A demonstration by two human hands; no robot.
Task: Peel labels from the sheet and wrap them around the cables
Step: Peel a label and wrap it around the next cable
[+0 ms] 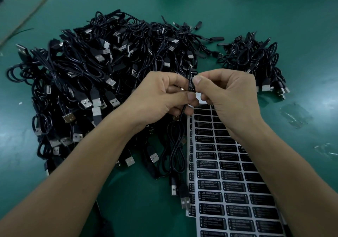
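Pinches the label [192, 80] at frame centre in the right grip [232, 98], clamps its cable [182, 113] in the left grip [157, 99] to steady wrapping, above the sheet [215, 163] kept close at lower right.

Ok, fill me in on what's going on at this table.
A person is labelling black USB cables by hand. The left hand grips one cable, and the right hand pinches a black "LED CONTROLLER" label against it, apparently mid-wrap. The label sheet lies on the green table under the right forearm. A big cable pile lies to the left and a smaller pile to the right.
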